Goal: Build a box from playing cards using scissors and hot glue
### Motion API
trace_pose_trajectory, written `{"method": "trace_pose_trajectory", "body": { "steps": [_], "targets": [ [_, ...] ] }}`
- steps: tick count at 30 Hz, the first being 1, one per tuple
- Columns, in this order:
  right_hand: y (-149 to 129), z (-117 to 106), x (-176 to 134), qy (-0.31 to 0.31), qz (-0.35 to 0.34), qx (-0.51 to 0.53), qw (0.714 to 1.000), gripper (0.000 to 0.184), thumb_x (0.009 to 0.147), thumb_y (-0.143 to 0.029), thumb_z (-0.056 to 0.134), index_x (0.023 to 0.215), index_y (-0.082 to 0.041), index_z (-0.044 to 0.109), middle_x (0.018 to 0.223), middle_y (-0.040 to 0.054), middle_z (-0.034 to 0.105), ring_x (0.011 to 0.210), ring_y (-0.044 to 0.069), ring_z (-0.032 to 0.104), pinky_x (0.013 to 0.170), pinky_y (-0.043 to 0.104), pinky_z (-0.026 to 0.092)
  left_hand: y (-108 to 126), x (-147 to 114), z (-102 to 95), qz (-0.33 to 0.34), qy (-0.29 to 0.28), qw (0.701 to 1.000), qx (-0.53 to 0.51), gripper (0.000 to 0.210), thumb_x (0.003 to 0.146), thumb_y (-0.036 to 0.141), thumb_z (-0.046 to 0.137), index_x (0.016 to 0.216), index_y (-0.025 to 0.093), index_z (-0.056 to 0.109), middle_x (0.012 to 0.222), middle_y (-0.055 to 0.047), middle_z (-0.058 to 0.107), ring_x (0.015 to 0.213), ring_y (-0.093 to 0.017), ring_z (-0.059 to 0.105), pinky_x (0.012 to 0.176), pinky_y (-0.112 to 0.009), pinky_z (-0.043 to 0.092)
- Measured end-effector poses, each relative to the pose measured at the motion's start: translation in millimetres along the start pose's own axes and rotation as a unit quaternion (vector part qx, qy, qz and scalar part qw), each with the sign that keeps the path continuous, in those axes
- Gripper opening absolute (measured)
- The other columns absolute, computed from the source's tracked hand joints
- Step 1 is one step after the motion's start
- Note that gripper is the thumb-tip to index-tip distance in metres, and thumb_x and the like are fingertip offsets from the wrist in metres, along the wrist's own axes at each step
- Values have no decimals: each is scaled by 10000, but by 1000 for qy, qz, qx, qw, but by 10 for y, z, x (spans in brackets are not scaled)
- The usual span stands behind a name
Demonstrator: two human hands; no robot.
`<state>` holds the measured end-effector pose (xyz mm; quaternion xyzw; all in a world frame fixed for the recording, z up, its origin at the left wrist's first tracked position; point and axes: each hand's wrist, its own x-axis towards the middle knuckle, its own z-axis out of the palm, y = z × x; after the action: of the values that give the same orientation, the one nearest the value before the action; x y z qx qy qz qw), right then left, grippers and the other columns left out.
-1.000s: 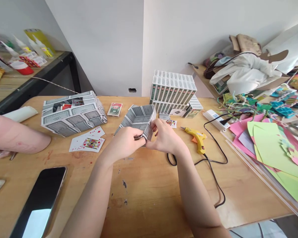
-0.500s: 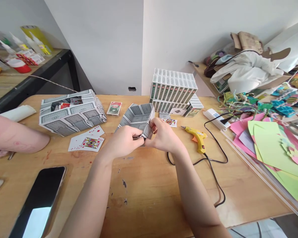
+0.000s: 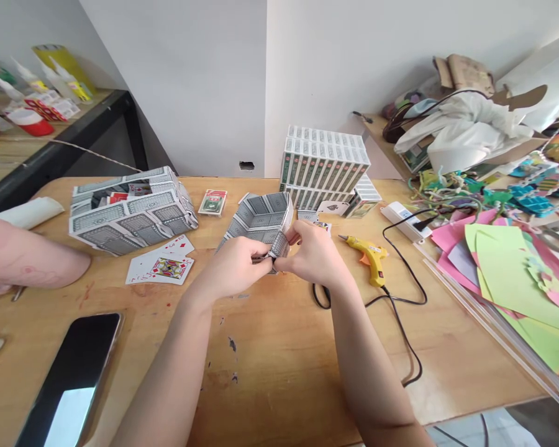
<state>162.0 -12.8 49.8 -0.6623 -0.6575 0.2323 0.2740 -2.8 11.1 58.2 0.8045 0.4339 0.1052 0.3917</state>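
Observation:
In the middle of the table sits a partly built box of playing cards [image 3: 259,214], its grey patterned backs showing on the inside. My left hand [image 3: 230,267] pinches its near edge between thumb and fingers. On the right corner of the same box, my right hand [image 3: 310,251] grips the side wall, thumb low and fingers above. The fingertips of both hands nearly meet there and hide part of the near corner. To the left stands a larger card box [image 3: 133,214] with loose cards inside. Face-up playing cards [image 3: 161,264] lie in front of it.
A yellow hot glue gun [image 3: 371,257] with a black cord lies right of my hands. Behind are stacked card decks [image 3: 325,161] and a single boxed deck [image 3: 213,202]. A phone [image 3: 72,379] lies front left, beyond it a pink cylinder [image 3: 37,251]. Coloured paper [image 3: 517,273] covers the right side.
My hands stay on the same corner of the card box, with the fingers shifting slightly. The whole view has moved a little, so the things on the left appear slightly further left.

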Motion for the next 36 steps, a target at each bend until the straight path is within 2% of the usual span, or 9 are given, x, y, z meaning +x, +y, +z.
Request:
{"method": "trace_pose_trajectory", "body": {
  "steps": [6, 12, 17, 24, 32, 36],
  "targets": [
    [0, 10, 18, 10, 39, 12, 999, 288, 469, -251, 680, 596, -206, 424, 682, -28, 519, 659, 141, 483, 579, 264, 354, 26, 8, -2, -2, -6, 1000, 1, 189, 725, 257, 414, 555, 175, 411, 566, 44, 290, 548, -95, 282, 489, -240, 182],
    [22, 46, 33, 26, 38, 21, 999, 343, 444, -259, 664, 543, -216, 338, 596, -53, 425, 566, 105, 374, 513, 247, 279, 1, 11, 8, 5, -11, 1000, -4, 200, 732, 268, 419, 563, 170, 461, 561, 42, 324, 544, -96, 290, 493, -241, 188],
    [42, 71, 49, 27, 40, 31, 998, 371, 434, -248, 648, 532, -215, 292, 571, -64, 357, 557, 96, 324, 488, 240, 237, -19, 4, 23, 2, -21, 1000, -17, 200, 743, 273, 406, 572, 175, 440, 573, 45, 305, 552, -96, 277, 495, -239, 195],
    [30, 96, 60, 20, -9, 25, 999, 390, 449, -238, 604, 544, -213, 227, 589, -60, 321, 560, 96, 279, 491, 241, 208, -29, -7, 11, 11, -43, 999, 0, 162, 718, 235, 405, 567, 177, 420, 574, 42, 299, 555, -98, 287, 496, -241, 198],
    [16, 105, 47, 7, -47, 31, 998, 401, 457, -224, 591, 554, -212, 203, 586, -68, 268, 539, 90, 256, 474, 243, 182, -59, -13, -3, 23, -41, 999, 11, 190, 688, 212, 426, 519, 178, 347, 556, 36, 257, 546, -98, 267, 491, -250, 172],
    [22, 100, 46, 11, -53, 28, 998, 360, 477, -218, 585, 560, -214, 235, 601, -61, 325, 560, 98, 318, 496, 239, 244, -47, 4, 2, 23, -32, 999, -13, 205, 682, 205, 431, 511, 180, 322, 555, 40, 237, 541, -95, 251, 493, -254, 163]
  ]
}}
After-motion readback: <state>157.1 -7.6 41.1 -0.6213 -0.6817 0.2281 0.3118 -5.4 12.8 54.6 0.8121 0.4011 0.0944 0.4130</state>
